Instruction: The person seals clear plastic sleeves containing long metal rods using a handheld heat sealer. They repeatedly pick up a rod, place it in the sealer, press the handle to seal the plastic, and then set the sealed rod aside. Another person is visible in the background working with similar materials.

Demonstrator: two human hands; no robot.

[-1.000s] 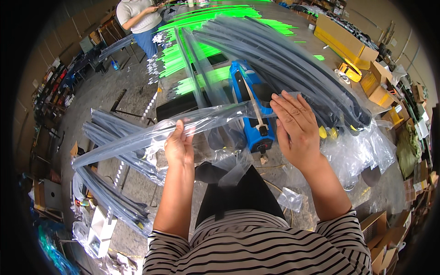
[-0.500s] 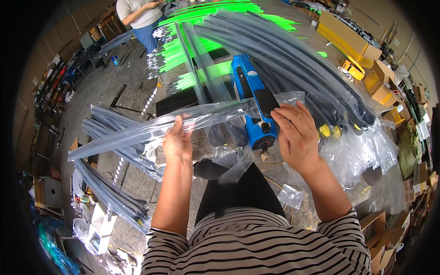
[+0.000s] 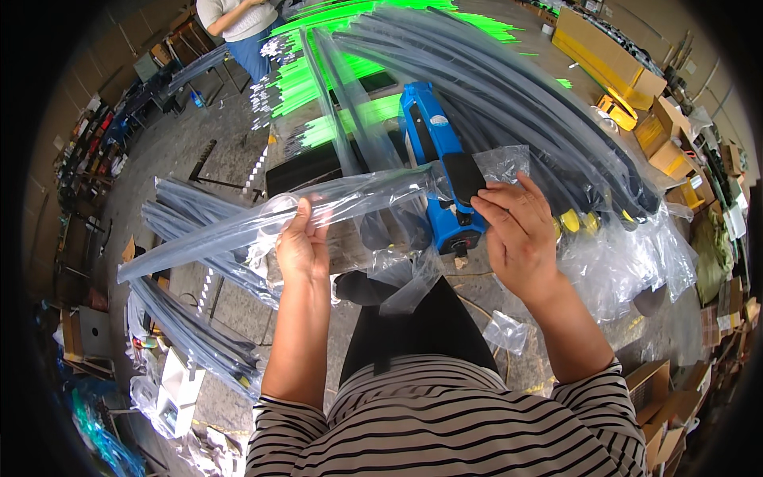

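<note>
A long clear plastic sleeve (image 3: pixel 191 233), with a dark strip inside, runs from the left across to a blue heat sealer (image 3: pixel 425 119). My left hand (image 3: pixel 303 250) is closed on the sleeve, thumb on top. The sealer's hinged arm, with a black pad (image 3: pixel 463 176), lies across the sleeve. My right hand (image 3: pixel 520 230) touches the right edge of that pad with its fingertips, fingers loosely bent and slightly apart. Past the sealer, the sleeve's loose end (image 3: pixel 507 163) sticks out beside my right fingers.
Many bagged dark strips (image 3: pixel 509 103) lie in a pile beyond the sealer, over bright green rods (image 3: pixel 318 91). More bagged strips (image 3: pixel 191 330) lie at left. Crumpled plastic (image 3: pixel 612 262) and cardboard boxes (image 3: pixel 608 60) are at right. Another person (image 3: pixel 238 24) stands far left.
The view has shifted slightly. Both hands, the sleeve and the sealer keep nearly the same positions relative to each other.
</note>
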